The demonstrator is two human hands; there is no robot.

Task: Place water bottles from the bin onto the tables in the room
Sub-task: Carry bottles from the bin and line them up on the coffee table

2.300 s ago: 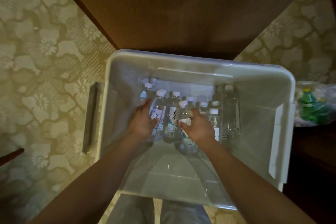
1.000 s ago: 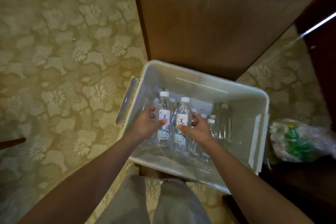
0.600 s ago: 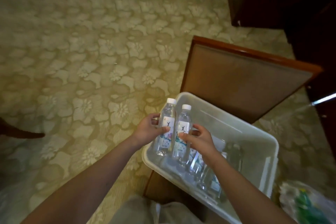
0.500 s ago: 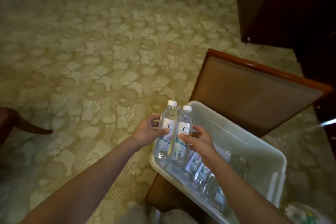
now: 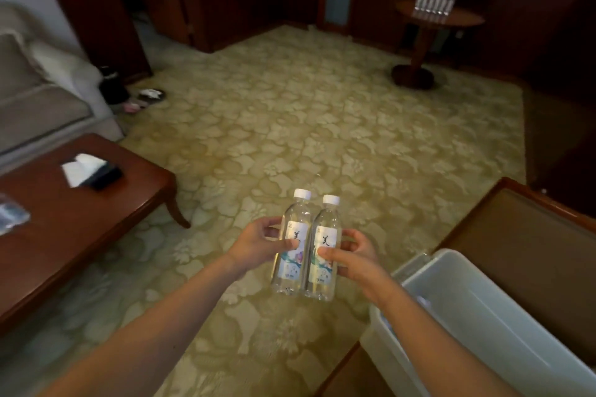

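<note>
Left hand (image 5: 258, 245): clasped round the left bottle (image 5: 298, 219); thumb lay across the front of the label; fingers curled behind.
Right hand (image 5: 354, 261): clasped round the right bottle (image 5: 327, 224) in the same manner; thumb on the label; fingers wrapped round the back.
Bottles: both upright, white caps uppermost; side by side and touching along their bodies; held in the air over the carpet (image 5: 322, 122), outside the bin and to its left.
Bin (image 5: 477, 309): pale plastic; lower right of the view; rested on a wooden-framed seat (image 5: 532, 235); its contents could not be made out from this angle.
Coffee table (image 5: 80, 219): dark wood; to the left, well apart from the hands; bore a tissue box (image 5: 92, 169) and a clear plastic item (image 5: 9, 216) cut off at the frame edge.
Round table (image 5: 451, 21): pedestal type; far right of the room; bore a row of bottles (image 5: 435, 1), upright and close-packed; the count was unclear through blur.
Sofa (image 5: 32, 100): pale; behind the coffee table at the left.
</note>
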